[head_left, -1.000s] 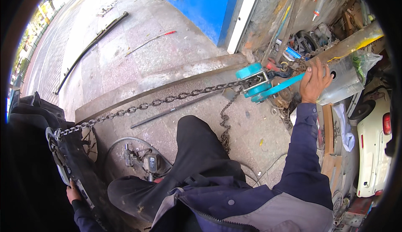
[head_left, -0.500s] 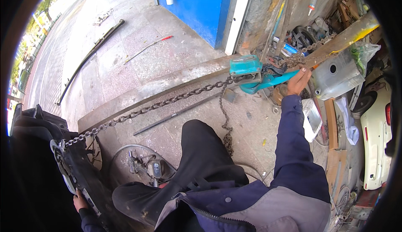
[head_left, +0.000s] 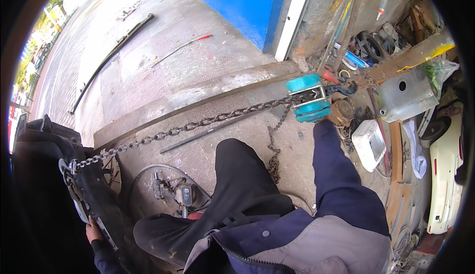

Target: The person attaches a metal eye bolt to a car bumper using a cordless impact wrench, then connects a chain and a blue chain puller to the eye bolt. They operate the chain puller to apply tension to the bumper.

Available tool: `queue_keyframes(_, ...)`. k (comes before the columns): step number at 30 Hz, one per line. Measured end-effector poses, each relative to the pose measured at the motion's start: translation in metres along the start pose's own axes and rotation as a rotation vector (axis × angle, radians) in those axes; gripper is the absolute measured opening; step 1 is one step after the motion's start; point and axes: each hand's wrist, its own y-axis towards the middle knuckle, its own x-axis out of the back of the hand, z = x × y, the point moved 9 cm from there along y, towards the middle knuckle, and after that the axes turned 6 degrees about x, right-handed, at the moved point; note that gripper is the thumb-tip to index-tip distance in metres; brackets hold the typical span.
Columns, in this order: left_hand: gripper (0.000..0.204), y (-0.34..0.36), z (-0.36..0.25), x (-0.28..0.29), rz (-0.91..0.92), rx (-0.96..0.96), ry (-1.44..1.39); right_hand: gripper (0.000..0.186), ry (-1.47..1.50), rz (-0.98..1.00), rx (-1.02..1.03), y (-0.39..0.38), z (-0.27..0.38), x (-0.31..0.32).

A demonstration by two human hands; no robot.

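Teal lever hoist (head_left: 312,108) is sitting just beyond the right hand (head_left: 324,119), its body hiding those fingers, so can't tell whether they're gripping; the right hand is no longer showing on the outstretched lever, now reaching in behind the hoist, lever going out of sight; probably meaning a stroke is being worked against the chain (head_left: 160,135); chain is stretching away from the right fingers to a black part (head_left: 29,199); left hand (head_left: 92,232) is resting at its edge, fingertips unclear, grip not showing.
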Motion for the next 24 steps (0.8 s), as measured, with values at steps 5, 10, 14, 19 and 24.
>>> queue_keyframes(5,0.091,-0.001,0.001,-0.001,-0.027,-0.023,-0.026,0.033,-0.001,-0.172,-0.496,-0.186,-0.095,-0.089)
queue_keyframes(10,0.088,0.001,0.006,-0.003,-0.047,0.001,0.024,0.041,-0.146,-0.465,-0.427,-0.29,-0.026,-0.13)
queue_keyframes(14,0.086,0.005,0.011,-0.007,-0.028,0.028,0.036,0.038,-0.021,-0.433,-0.584,-0.334,0.014,-0.157)
queue_keyframes(19,0.081,0.006,0.012,-0.011,-0.008,0.021,0.03,0.047,0.4,-0.154,-0.82,-0.382,0.05,-0.308)
queue_keyframes(24,0.078,0.003,0.01,-0.011,-0.006,0.016,0.026,0.038,0.762,0.07,-0.978,-0.394,0.143,-0.401)
